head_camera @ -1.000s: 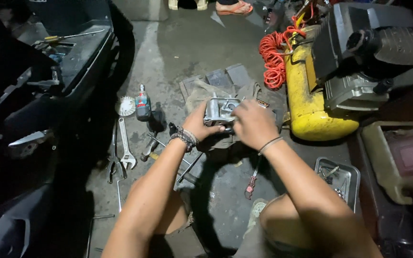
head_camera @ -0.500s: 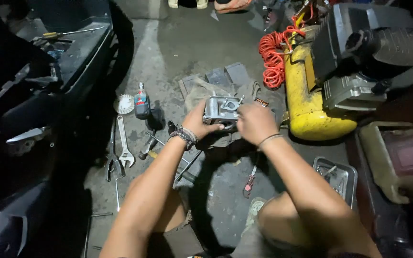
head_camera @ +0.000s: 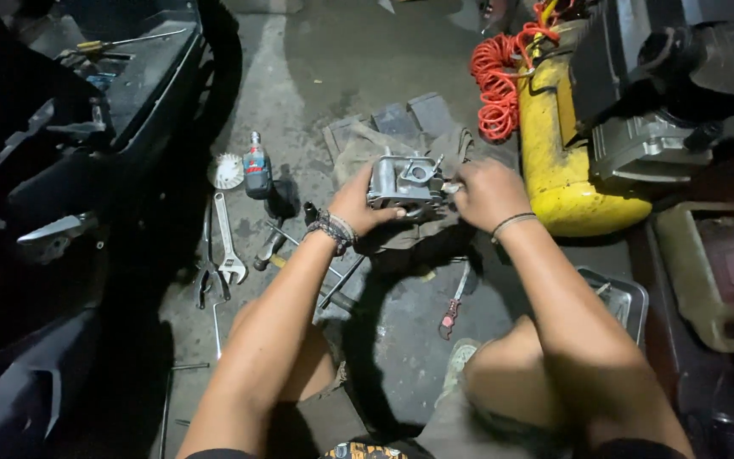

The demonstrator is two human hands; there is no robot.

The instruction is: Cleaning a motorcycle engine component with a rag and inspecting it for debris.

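A small grey metal engine part (head_camera: 405,180) sits between both hands, above a dirty brown rag (head_camera: 409,238) on the concrete floor. My left hand (head_camera: 358,204), with a beaded wristband, grips the part's left side. My right hand (head_camera: 484,192), with a thin wrist band, closes on the part's right side, its fingers pinched at a small fitting there. What the fingertips hold is too small to tell.
An adjustable wrench (head_camera: 226,240), pliers (head_camera: 204,274), a small bottle (head_camera: 256,167) and a white disc (head_camera: 226,172) lie left. A red-handled screwdriver (head_camera: 453,304) lies near my knee. A yellow compressor tank (head_camera: 556,144) with orange coiled hose (head_camera: 496,81) stands right, a metal tray (head_camera: 618,299) below it. A dark scooter body (head_camera: 53,170) fills the left.
Both hands stay on the metal part. The right hand has slid from over the part's top to its right side.
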